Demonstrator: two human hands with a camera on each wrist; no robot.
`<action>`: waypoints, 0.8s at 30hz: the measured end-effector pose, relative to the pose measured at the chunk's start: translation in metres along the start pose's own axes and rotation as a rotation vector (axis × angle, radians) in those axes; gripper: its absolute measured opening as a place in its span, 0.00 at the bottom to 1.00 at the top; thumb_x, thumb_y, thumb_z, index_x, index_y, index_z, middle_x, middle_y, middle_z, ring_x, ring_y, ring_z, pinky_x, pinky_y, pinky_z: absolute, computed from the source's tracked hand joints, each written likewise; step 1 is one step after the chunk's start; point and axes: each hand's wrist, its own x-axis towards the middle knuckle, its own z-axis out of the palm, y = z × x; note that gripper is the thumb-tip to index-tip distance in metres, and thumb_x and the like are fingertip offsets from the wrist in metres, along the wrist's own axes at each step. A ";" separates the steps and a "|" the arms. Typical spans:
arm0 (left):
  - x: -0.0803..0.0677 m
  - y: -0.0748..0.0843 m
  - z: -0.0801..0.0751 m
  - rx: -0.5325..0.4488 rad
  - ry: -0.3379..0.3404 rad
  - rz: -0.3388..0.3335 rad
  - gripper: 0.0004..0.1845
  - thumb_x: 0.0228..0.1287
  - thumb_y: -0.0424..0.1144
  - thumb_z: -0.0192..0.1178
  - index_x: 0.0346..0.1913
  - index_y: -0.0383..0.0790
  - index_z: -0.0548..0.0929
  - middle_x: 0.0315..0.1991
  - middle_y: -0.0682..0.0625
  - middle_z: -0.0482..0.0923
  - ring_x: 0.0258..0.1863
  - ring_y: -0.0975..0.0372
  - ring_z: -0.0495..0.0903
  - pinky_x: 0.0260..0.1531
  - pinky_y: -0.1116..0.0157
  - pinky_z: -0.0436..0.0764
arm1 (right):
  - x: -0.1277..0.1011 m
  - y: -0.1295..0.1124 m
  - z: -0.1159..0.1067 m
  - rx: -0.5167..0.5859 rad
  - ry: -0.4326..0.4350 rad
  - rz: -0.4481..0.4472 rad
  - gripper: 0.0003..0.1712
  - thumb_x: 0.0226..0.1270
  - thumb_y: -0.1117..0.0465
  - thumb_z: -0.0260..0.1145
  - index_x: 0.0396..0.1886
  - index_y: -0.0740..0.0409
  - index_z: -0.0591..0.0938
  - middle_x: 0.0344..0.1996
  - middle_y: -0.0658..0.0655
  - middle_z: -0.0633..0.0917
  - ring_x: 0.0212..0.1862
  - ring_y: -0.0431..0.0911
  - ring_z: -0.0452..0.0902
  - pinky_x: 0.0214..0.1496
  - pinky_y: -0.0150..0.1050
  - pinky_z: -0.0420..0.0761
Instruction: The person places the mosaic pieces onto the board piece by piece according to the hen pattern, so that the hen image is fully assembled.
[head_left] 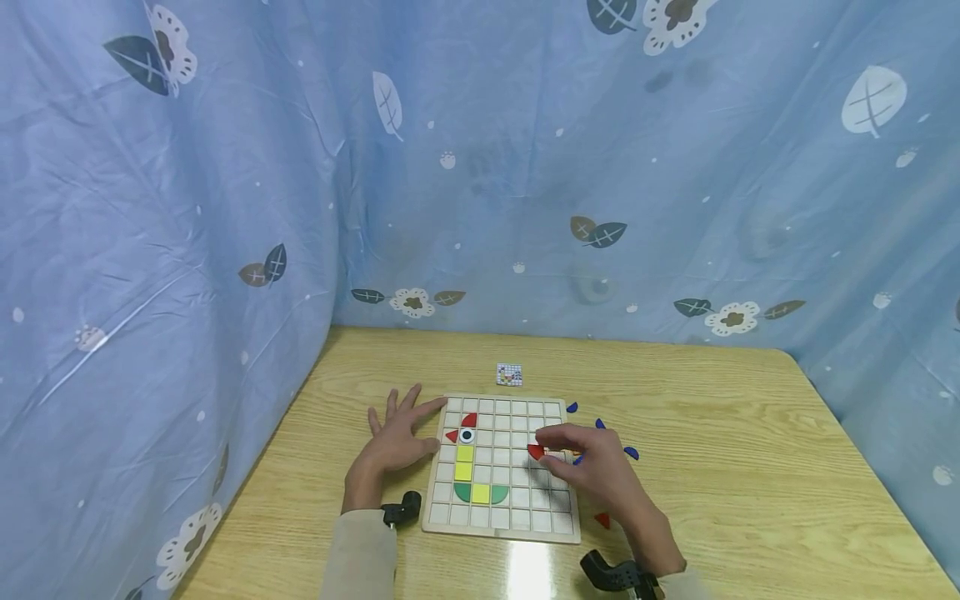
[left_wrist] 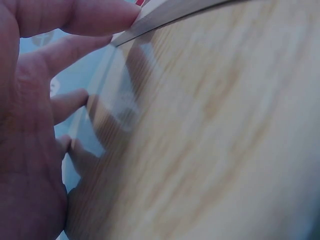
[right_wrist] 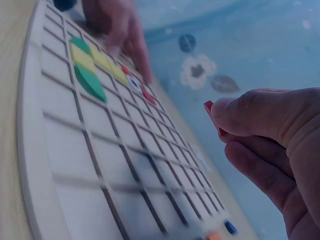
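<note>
Two hands over a gridded wooden board (head_left: 501,523) on the bench (head_left: 720,433). Right hand (head_left: 592,467) above the board's right half, pinching a red piece (head_left: 535,452) at the fingertips. Left hand (head_left: 397,437) flat, fingers spread, touching the board's left edge. Blue pieces (head_left: 631,452) just beside the board. No readable writing anywhere.

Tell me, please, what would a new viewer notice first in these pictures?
First, the white grid board in the middle of the wooden table, with yellow squares and green pieces near its left side. Next, the right hand above the board, pinching a red piece, while the left hand rests flat by the board's left edge.
</note>
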 end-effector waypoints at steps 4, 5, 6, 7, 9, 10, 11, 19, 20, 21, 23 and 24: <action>0.000 0.001 0.000 -0.002 0.003 -0.002 0.41 0.61 0.37 0.69 0.81 0.57 0.76 0.91 0.40 0.46 0.89 0.36 0.28 0.77 0.27 0.18 | 0.009 -0.007 0.019 0.017 -0.035 -0.009 0.18 0.63 0.68 0.81 0.53 0.58 0.93 0.47 0.48 0.95 0.52 0.45 0.94 0.56 0.44 0.92; 0.000 0.001 0.000 -0.004 0.004 -0.001 0.41 0.61 0.36 0.69 0.80 0.57 0.77 0.91 0.40 0.47 0.89 0.35 0.28 0.77 0.26 0.18 | 0.011 -0.009 0.023 0.020 -0.046 -0.010 0.17 0.63 0.68 0.81 0.53 0.57 0.93 0.47 0.47 0.96 0.52 0.44 0.94 0.56 0.43 0.92; 0.000 0.001 0.000 -0.005 0.005 0.001 0.41 0.61 0.36 0.69 0.80 0.56 0.77 0.91 0.39 0.47 0.89 0.35 0.28 0.76 0.26 0.18 | 0.012 -0.010 0.028 0.028 -0.055 -0.017 0.17 0.63 0.68 0.81 0.52 0.58 0.93 0.47 0.48 0.96 0.51 0.44 0.94 0.56 0.43 0.92; 0.000 0.001 0.000 -0.006 0.005 0.002 0.41 0.61 0.36 0.69 0.80 0.56 0.77 0.91 0.39 0.47 0.89 0.35 0.28 0.76 0.27 0.18 | 0.013 -0.012 0.032 0.033 -0.065 -0.016 0.17 0.64 0.68 0.81 0.52 0.57 0.93 0.47 0.48 0.96 0.51 0.44 0.94 0.56 0.43 0.92; 0.000 0.001 0.000 -0.006 0.006 0.005 0.41 0.61 0.36 0.69 0.80 0.56 0.77 0.91 0.39 0.47 0.89 0.35 0.28 0.76 0.26 0.18 | 0.015 -0.014 0.040 0.049 -0.085 -0.017 0.16 0.64 0.68 0.80 0.52 0.57 0.93 0.47 0.49 0.96 0.50 0.43 0.94 0.55 0.43 0.92; 0.000 0.001 0.000 -0.005 0.007 0.007 0.41 0.61 0.36 0.69 0.80 0.56 0.77 0.91 0.39 0.47 0.89 0.35 0.28 0.76 0.26 0.18 | 0.016 -0.015 0.044 0.058 -0.096 -0.016 0.16 0.65 0.68 0.80 0.52 0.57 0.93 0.47 0.50 0.96 0.49 0.43 0.94 0.55 0.43 0.93; 0.000 0.001 0.000 -0.004 0.007 0.007 0.41 0.61 0.36 0.69 0.80 0.56 0.77 0.91 0.39 0.47 0.89 0.35 0.28 0.76 0.26 0.18 | 0.017 -0.016 0.047 0.067 -0.107 -0.015 0.16 0.65 0.67 0.80 0.52 0.57 0.93 0.46 0.51 0.96 0.49 0.43 0.94 0.55 0.43 0.93; -0.001 0.001 0.000 0.012 0.003 -0.003 0.40 0.63 0.37 0.70 0.80 0.57 0.77 0.91 0.40 0.47 0.89 0.35 0.28 0.77 0.27 0.18 | 0.017 -0.015 0.069 0.023 -0.161 -0.015 0.16 0.65 0.66 0.81 0.53 0.56 0.94 0.48 0.50 0.96 0.49 0.41 0.93 0.55 0.38 0.92; -0.001 0.001 0.000 0.012 0.003 -0.003 0.40 0.63 0.37 0.70 0.81 0.57 0.77 0.91 0.40 0.46 0.89 0.35 0.28 0.77 0.27 0.18 | 0.017 -0.014 0.071 0.014 -0.162 -0.027 0.16 0.65 0.67 0.81 0.53 0.56 0.94 0.48 0.50 0.96 0.49 0.41 0.93 0.54 0.38 0.91; -0.001 0.001 0.000 0.014 0.003 -0.004 0.40 0.63 0.37 0.70 0.81 0.57 0.76 0.91 0.40 0.46 0.89 0.35 0.28 0.77 0.27 0.18 | 0.017 -0.014 0.072 0.000 -0.163 -0.039 0.17 0.64 0.67 0.81 0.52 0.56 0.94 0.48 0.50 0.96 0.49 0.40 0.93 0.55 0.38 0.91; -0.001 0.001 0.000 0.016 0.004 -0.003 0.40 0.64 0.37 0.70 0.81 0.57 0.76 0.91 0.40 0.46 0.89 0.35 0.29 0.77 0.26 0.19 | 0.016 -0.014 0.074 -0.024 -0.163 -0.059 0.16 0.64 0.68 0.81 0.52 0.56 0.94 0.48 0.51 0.96 0.49 0.40 0.92 0.55 0.39 0.91; -0.001 0.002 0.000 0.016 0.004 -0.002 0.40 0.64 0.37 0.70 0.81 0.57 0.76 0.91 0.39 0.47 0.89 0.35 0.29 0.77 0.26 0.19 | 0.016 -0.014 0.075 -0.039 -0.161 -0.068 0.17 0.64 0.68 0.81 0.52 0.56 0.94 0.48 0.50 0.96 0.49 0.39 0.92 0.55 0.39 0.91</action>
